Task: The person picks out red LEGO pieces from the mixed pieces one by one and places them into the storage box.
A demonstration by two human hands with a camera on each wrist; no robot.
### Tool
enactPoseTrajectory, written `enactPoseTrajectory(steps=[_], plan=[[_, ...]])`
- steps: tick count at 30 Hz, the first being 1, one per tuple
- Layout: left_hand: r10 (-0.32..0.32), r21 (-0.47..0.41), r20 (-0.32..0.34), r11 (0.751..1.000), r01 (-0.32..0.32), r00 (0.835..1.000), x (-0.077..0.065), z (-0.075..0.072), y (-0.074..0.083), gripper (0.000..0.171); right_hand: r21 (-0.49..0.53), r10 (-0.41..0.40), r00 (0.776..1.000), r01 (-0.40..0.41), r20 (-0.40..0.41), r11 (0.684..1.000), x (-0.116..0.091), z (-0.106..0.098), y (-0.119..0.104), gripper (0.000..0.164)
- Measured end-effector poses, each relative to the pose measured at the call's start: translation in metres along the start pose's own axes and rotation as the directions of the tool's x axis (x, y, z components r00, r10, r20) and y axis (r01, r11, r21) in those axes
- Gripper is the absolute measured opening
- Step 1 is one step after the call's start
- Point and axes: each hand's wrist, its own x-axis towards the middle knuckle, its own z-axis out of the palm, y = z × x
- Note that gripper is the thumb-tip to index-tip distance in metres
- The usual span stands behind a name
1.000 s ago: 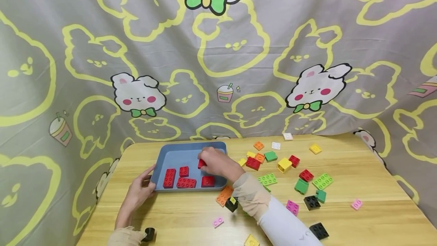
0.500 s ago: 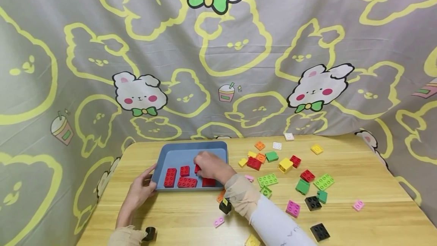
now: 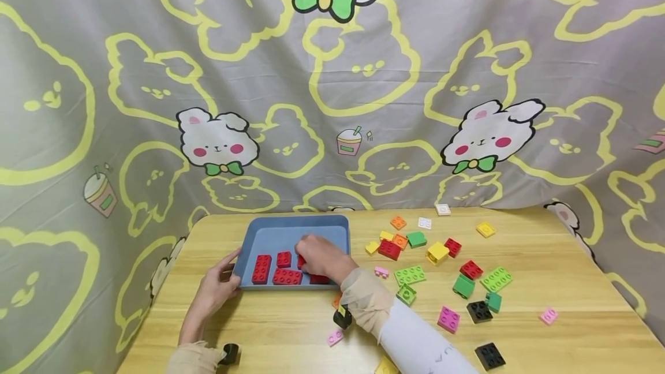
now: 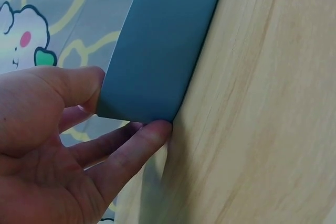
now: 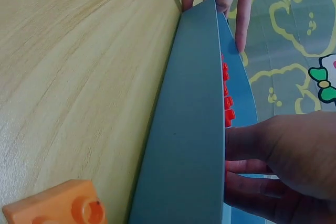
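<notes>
A blue-grey tray [image 3: 275,236] lies on the table, with several red toy bricks along its near side. My left hand [image 3: 215,286] grips the tray's near left corner; in the left wrist view, fingers [image 4: 139,150] reach its lower edge. Inside the tray, my right hand [image 3: 322,257] holds a small red brick [image 3: 301,261], mostly covered by the fingers. Left of it lie a long upright red brick [image 3: 262,269], a small square one [image 3: 283,259] and a sideways long one [image 3: 287,276]. Another red brick [image 3: 319,279] is partly hidden below the right hand.
Loose bricks of several colours spread over the wooden table [image 3: 545,264] to the right, among them a red one [image 3: 389,249], a yellow one [image 3: 437,253] and a black one [image 3: 490,356]. An orange brick [image 5: 58,205] lies by the tray's near side. A patterned curtain [image 3: 312,91] hangs behind.
My right hand has moved a little left and nearer with the small red brick, lowering it beside the other red bricks. My left hand stays at the tray corner. The head view has shifted slightly.
</notes>
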Motion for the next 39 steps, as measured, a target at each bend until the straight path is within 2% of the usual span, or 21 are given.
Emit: enactPoseTrajectory(steps=[6, 12, 14, 19, 24, 30, 36, 39], plan=[[0.002, -0.008, -0.005, 1.0, -0.002, 1.0, -0.001, 0.0, 0.001, 0.069, 0.022, 0.005, 1.0, -0.006, 0.005, 1.0, -0.002, -0.004, -0.001, 0.009], [0.002, -0.005, -0.007, 1.0, -0.002, 1.0, 0.0, 0.001, 0.002, 0.069, 0.02, 0.013, 1.0, -0.013, -0.002, 1.0, -0.008, -0.019, 0.003, 0.035], [0.001, -0.002, -0.007, 1.0, -0.001, 1.0, 0.002, 0.001, 0.002, 0.069, 0.031, 0.014, 1.0, -0.014, -0.018, 0.999, -0.013, -0.027, 0.007, 0.038], [0.013, 0.016, -0.001, 1.0, -0.013, 1.0, 0.006, 0.002, 0.003, 0.069, 0.073, 0.006, 0.998, -0.001, -0.064, 0.997, -0.031, -0.044, 0.015, 0.036], [0.019, 0.012, -0.001, 1.0, -0.019, 1.0, 0.006, 0.002, 0.001, 0.069, 0.063, -0.017, 0.995, 0.023, -0.096, 0.998, -0.048, -0.059, 0.016, 0.034], [0.018, 0.014, -0.01, 1.0, -0.018, 1.0, 0.004, 0.001, 0.0, 0.068, 0.098, 0.014, 0.991, -0.001, -0.132, 0.995, -0.07, -0.076, 0.016, 0.033], [0.017, 0.019, -0.019, 1.0, -0.016, 1.0, 0.003, 0.001, 0.001, 0.069, 0.181, 0.03, 0.975, 0.01, -0.218, 0.983, -0.096, -0.082, 0.023, 0.03], [0.014, 0.027, -0.029, 1.0, -0.013, 0.999, -0.001, 0.0, 0.0, 0.07, 0.184, 0.012, 0.965, 0.038, -0.262, 0.982, -0.106, -0.079, 0.028, 0.028]])
